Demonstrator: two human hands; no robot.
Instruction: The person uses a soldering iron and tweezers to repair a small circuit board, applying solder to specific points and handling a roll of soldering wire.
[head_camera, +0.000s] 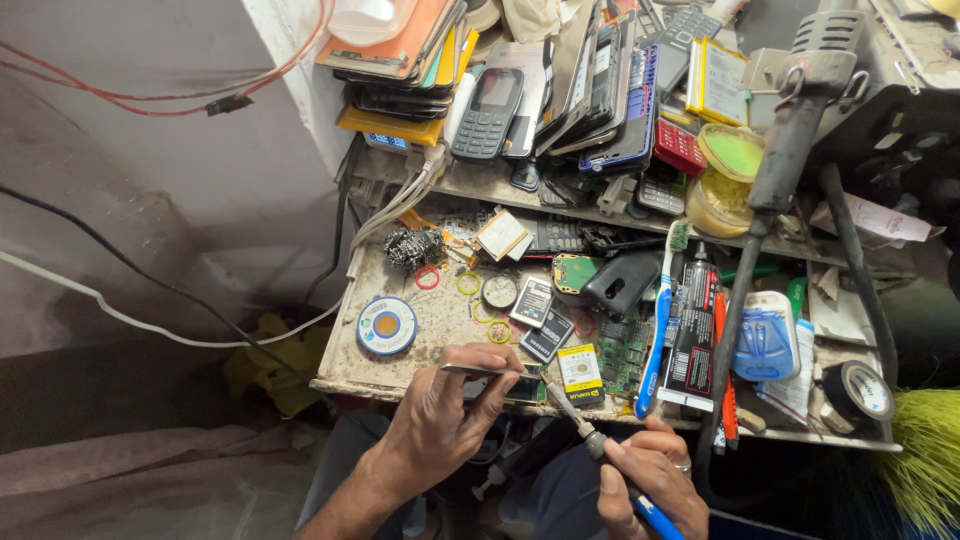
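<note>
At the workbench's (400, 372) front edge, the left hand (440, 420) pinches tweezers (485, 371) on a small part (524, 390); the right hand (650, 478) grips a soldering iron (590, 435), whose tip could slip and burn nearby fingers.

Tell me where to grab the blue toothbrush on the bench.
Probably the toothbrush by its mid-handle, coming from above. It lies flat, bristle head toward the shelf, handle end near the front edge, squeezed between a circuit board and a black tube, so the sides are crowded.

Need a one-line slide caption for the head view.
Left hand steadies tweezers while right hand aims a soldering iron at a small board on a cluttered workbench.
</note>
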